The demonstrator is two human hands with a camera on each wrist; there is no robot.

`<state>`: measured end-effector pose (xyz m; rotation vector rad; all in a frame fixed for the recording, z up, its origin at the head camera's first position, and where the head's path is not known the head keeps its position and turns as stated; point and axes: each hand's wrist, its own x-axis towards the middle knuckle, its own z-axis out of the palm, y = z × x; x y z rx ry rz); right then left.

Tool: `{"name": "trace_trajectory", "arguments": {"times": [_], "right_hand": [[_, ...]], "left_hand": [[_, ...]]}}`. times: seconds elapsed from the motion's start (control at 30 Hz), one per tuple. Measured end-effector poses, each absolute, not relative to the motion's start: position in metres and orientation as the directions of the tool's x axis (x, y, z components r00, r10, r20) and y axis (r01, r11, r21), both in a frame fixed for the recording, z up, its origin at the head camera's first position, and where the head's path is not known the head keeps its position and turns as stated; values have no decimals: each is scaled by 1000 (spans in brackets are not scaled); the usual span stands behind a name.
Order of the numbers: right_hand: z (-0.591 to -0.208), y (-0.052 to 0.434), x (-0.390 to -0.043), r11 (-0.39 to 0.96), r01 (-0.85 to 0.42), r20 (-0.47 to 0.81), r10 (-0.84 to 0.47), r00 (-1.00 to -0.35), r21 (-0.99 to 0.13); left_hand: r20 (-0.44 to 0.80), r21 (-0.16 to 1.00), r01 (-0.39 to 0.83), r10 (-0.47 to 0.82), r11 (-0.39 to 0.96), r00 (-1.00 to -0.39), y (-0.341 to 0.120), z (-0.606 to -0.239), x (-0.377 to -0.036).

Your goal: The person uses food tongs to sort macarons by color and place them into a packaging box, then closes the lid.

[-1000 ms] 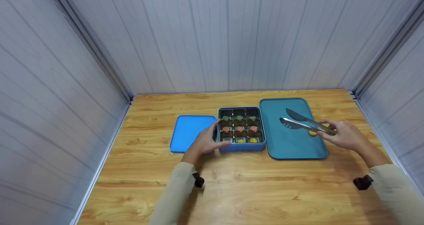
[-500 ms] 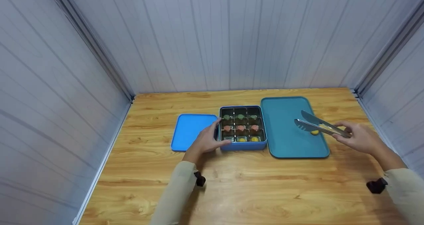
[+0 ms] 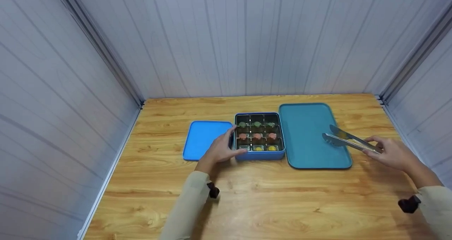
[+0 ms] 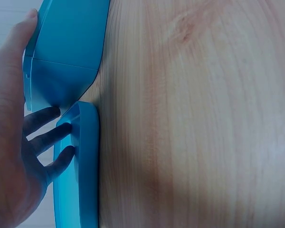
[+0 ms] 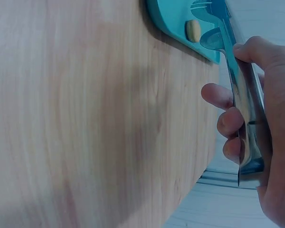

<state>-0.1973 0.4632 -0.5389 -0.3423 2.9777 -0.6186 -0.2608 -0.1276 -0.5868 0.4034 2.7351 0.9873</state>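
Observation:
My left hand (image 3: 220,149) rests at the front left corner of a blue box (image 3: 259,156), thumb along the front rim. In the left wrist view its other fingers hang loosely spread near the blue lid (image 4: 89,166). The box's divided insert bears rows of green macarons (image 3: 257,124), pink macarons (image 3: 257,136) and yellow macarons (image 3: 272,148); its front left compartment shows only a patterned bottom. My right hand (image 3: 392,152) grips metal tongs (image 3: 353,145), jaws apart over the teal tray (image 3: 309,158). A yellow macaron (image 5: 193,31) lies on that tray beside the tongs' tips, mostly hidden in the head view.
The flat lid lies left of the box, and the tray stands close against the box's right side. Wood-grain table (image 3: 268,201) stretches in front. Pale panel walls (image 3: 226,42) enclose the table at the back and sides.
My right hand has drawn the tongs to the right and slightly nearer, bringing their tips to the yellow macaron on the tray. The left hand stays at the box.

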Motion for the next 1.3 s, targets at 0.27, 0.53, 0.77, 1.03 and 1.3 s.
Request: {"name": "trace_trajectory", "arguments": {"times": [0.27, 0.53, 0.77, 1.03, 1.3], "right_hand": [[-542, 465, -197, 901, -209, -19, -233, -972, -380], [-544, 467, -196, 880, -226, -16, -255, -967, -418], [-544, 469, -193, 858, -252, 14, -275, -961, -448], [-543, 468, -190, 851, -257, 9, -285, -959, -459], [-539, 466, -192, 847, -244, -12, -283, -959, -473]], "left_hand": [[-94, 648, 189, 324, 737, -941, -126, -586, -262], [-77, 657, 202, 331, 727, -940, -126, -586, -261], [-74, 658, 199, 325, 727, -943, -126, -586, -261], [-76, 651, 206, 333, 730, -940, -127, -588, -262], [-84, 661, 192, 325, 726, -942, -128, -586, -261]]}}
